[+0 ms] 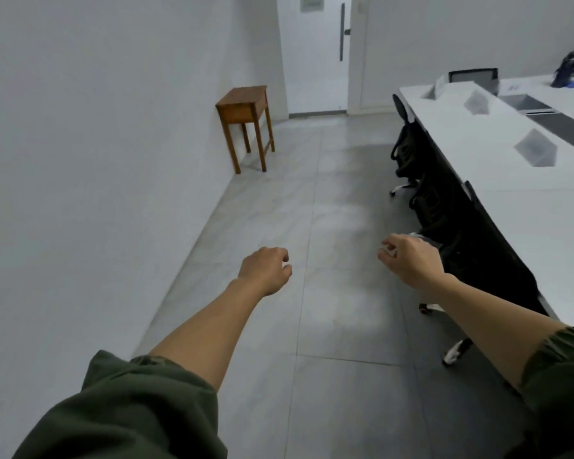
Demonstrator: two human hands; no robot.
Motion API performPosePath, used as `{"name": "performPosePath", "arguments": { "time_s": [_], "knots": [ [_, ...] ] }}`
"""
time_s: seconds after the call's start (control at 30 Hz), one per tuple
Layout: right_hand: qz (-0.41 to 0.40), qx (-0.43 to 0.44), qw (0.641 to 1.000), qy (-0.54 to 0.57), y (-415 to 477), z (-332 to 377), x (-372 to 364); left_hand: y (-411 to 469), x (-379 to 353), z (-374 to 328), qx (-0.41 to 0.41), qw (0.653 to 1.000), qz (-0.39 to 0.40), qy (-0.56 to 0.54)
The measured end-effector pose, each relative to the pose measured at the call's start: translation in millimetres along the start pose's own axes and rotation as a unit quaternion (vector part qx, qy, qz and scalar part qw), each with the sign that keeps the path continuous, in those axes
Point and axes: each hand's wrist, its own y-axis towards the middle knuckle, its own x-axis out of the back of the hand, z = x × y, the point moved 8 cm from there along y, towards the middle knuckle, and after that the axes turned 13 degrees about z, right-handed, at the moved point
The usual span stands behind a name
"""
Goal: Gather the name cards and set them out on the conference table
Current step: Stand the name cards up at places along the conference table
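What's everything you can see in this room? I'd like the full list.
side table: one, brown wood, against the left wall near the door
door: one, white with a dark handle, far end
conference table: one, white top, right side
name cards: three, pale or clear, spaced along the conference table
chairs: at least two, black, tucked under the table's near edge
blue item: one, dark blue, far right, too blurred to name
floor: grey tiles
sleeves: two, dark green, bottom corners
left hand: one, fingers loosely curled, holding nothing, over the floor
right hand: one, fingers loosely curled, holding nothing, beside the table
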Motion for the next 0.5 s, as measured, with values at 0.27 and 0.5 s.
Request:
{"name": "performPosePath", "arguments": {
  "time_s": [0.27,0.5],
  "knots": [
    [-0.014,-0.018,1.000,0.005,192,-26,8,209,47,-5,-0.036,0.999,0.009,0.010],
    [0.009,-0.009,1.000,0.000,391,-22,43,378,122,10,-0.030,0.999,-0.005,-0.011]
  ]
}}
